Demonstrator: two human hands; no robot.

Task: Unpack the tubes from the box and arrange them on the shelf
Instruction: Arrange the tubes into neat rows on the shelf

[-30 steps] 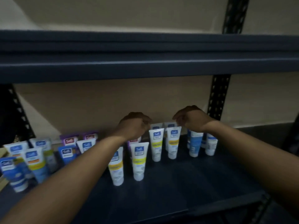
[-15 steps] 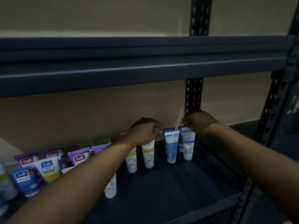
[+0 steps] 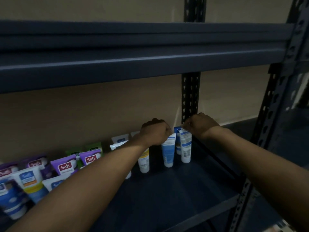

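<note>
Pinching tubes (image 3: 168,149) on shelf (image 3: 175,200), seemingly, left hand (image 3: 154,133), right hand (image 3: 200,125)

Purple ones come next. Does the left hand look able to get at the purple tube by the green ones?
Probably yes: the purple tube stands uncovered right beside that forearm, so the left hand need only draw back toward it.

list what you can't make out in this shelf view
- Box: outside the head view's frame.
- Left hand: its fingers are behind its own back, so its hold on the blue tube is unclear.
- Covered tubes: mostly behind the left forearm.
- Edge tubes: cut off at the left border.
- Small print on the white tube: too dim, blurred.
</note>
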